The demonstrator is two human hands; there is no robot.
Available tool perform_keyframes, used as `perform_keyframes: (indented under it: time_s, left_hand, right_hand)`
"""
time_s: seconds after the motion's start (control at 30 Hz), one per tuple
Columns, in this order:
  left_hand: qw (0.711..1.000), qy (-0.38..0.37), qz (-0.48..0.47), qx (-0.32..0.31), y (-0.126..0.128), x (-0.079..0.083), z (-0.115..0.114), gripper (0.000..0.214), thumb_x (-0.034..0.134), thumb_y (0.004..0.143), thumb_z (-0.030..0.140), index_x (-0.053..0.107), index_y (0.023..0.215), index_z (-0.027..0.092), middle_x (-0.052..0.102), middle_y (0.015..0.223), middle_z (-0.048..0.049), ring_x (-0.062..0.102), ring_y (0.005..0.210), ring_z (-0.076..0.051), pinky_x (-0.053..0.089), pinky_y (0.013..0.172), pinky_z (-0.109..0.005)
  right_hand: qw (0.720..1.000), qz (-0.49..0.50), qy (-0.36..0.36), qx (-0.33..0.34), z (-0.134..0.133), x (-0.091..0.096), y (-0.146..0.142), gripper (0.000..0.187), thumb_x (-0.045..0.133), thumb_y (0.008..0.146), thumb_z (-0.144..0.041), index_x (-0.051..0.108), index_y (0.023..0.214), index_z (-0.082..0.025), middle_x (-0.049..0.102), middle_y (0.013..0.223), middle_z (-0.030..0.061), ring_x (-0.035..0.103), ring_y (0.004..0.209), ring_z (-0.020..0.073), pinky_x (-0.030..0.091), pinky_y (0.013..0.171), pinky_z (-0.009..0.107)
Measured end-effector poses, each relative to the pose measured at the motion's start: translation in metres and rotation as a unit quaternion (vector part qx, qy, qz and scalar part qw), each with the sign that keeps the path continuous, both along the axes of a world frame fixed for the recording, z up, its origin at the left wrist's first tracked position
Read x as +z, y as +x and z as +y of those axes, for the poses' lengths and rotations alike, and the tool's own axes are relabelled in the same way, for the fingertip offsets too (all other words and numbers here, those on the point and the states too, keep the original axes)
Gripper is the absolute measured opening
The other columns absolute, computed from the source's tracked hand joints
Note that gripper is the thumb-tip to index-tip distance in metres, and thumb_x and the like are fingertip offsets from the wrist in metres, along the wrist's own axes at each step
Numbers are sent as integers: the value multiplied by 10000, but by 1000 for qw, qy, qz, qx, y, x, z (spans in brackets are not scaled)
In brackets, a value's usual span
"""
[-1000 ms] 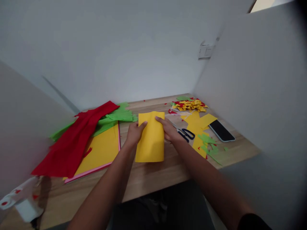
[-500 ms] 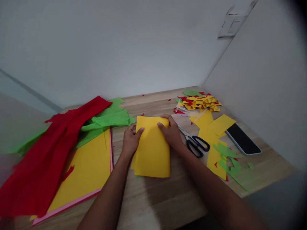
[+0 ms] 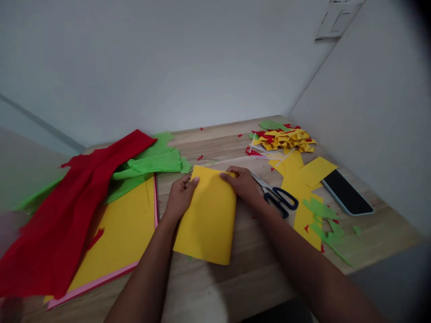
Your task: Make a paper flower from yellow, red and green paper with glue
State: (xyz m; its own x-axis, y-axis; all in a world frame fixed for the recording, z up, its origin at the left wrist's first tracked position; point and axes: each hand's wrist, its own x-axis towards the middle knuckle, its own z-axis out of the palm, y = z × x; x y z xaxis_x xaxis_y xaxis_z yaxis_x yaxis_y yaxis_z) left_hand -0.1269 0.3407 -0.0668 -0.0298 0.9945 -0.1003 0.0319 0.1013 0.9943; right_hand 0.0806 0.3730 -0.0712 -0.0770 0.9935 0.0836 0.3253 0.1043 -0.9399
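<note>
A folded yellow paper sheet (image 3: 207,215) lies on the wooden table (image 3: 235,278) in front of me. My left hand (image 3: 179,199) pinches its upper left corner, thumb on top. My right hand (image 3: 244,186) grips its upper right corner, fingers curled over the far edge. The sheet is slightly skewed, its near end pointing toward me. Black-handled scissors (image 3: 278,197) rest on the table just right of my right hand.
Red paper (image 3: 67,211) and green paper (image 3: 151,163) are draped over a yellow and pink sheet stack (image 3: 124,237) at left. Yellow, red and green scraps (image 3: 286,140) pile at the back right. Yellow offcuts (image 3: 305,179), green bits (image 3: 325,220) and a phone (image 3: 346,193) lie at right.
The yellow sheet came down from held up to lying on the table and turned slightly. Both hands kept hold of its far corners. The camera tilted down.
</note>
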Motion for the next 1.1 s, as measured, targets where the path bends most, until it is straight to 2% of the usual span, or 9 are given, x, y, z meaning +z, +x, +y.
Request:
perform_keyframes:
  time_s: [0.17,0.3,0.47,0.63,0.73,0.83,0.93,1.03,1.1]
  left_hand:
    - [999,-6,27,-23,-1,-1,-1,518,696,790,563,708,1070,126,745,796,-64,656,620,-198,495,555,-268]
    - [998,5,65,-22,0,-3,-3,464,656,823,561,739,1006,143,750,823,-70,658,668,-208,486,555,-256]
    - [997,5,70,-21,1,-3,-2,415,641,831,558,739,893,159,724,743,-45,630,611,-190,458,525,-242]
    - [997,8,71,-16,-1,-1,-1,383,642,826,534,724,791,162,705,688,-32,624,611,-190,458,529,-243]
    - [997,-32,52,-44,-10,2,-1,415,672,792,567,719,763,155,698,649,-36,622,568,-191,483,537,-263]
    - [995,-58,15,-76,-17,3,-1,430,763,712,553,733,883,160,731,723,-48,647,582,-198,515,565,-286]
    - [997,-43,30,-50,-17,1,0,399,775,705,541,715,817,164,721,711,-44,634,566,-180,490,526,-259]
    - [998,-37,52,-18,-15,-3,1,391,740,737,541,668,677,162,680,632,-30,593,518,-154,449,475,-233]
    - [998,-40,52,-15,-14,-4,1,377,736,745,531,675,686,163,677,627,-24,588,518,-151,452,474,-233]
  right_hand:
    - [999,-12,27,-42,-2,-2,-7,261,629,770,-420,622,644,-192,557,623,-25,508,634,154,368,607,264]
    - [997,-10,44,-55,-3,-3,-7,258,629,774,-432,644,661,-200,617,653,-12,552,664,171,407,640,274]
    - [997,-3,55,-54,-2,-6,-8,197,651,764,-398,698,722,-211,721,757,8,629,732,195,462,725,302]
    - [997,4,62,-54,-2,-6,-9,176,650,765,-381,685,715,-216,730,767,13,649,753,203,477,748,313]
    - [997,15,71,-35,-4,-5,-9,171,647,772,-378,675,717,-220,721,771,6,648,766,199,477,758,311]
    - [997,27,65,19,-6,-6,-11,171,667,764,-377,661,701,-218,705,754,-3,640,751,192,471,741,302]
    - [997,16,59,53,-8,-7,-14,163,684,766,-369,664,716,-215,708,761,-2,641,759,191,462,740,297]
    - [997,-8,62,55,-9,-9,-17,167,684,777,-375,658,721,-219,705,759,-6,632,754,187,452,735,293]
    - [997,-18,64,48,-10,-10,-18,207,669,794,-397,642,694,-217,682,729,-9,614,724,179,440,710,288]
